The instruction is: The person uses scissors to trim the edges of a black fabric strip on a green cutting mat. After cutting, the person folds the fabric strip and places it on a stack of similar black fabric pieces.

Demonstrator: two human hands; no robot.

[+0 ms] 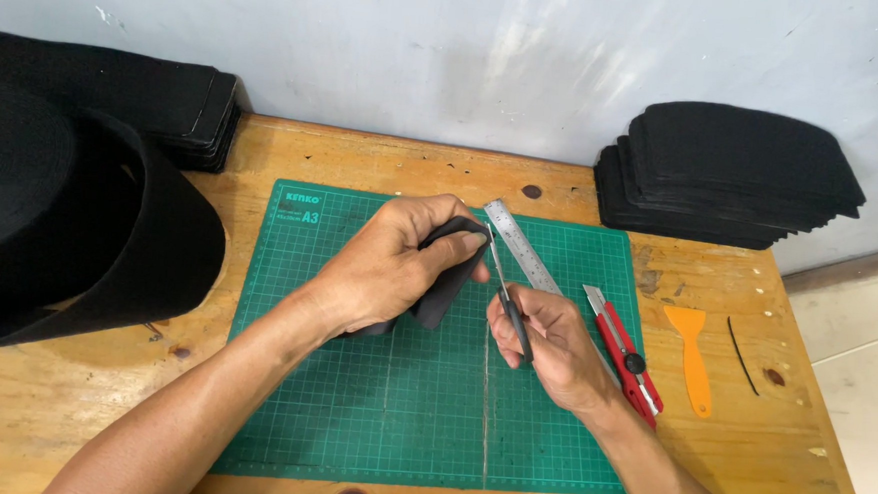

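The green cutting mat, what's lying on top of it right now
On the green cutting mat lie a steel ruler and part of a red utility knife. Both hands work above it; the mat beneath them is hidden.

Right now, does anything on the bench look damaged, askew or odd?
Little stands out. The green mat has a long pale cut line down its middle, wear from cutting. A thin black offcut lies loose by the orange scraper. The left hand holds a black strip; the right hand holds scissors at it.
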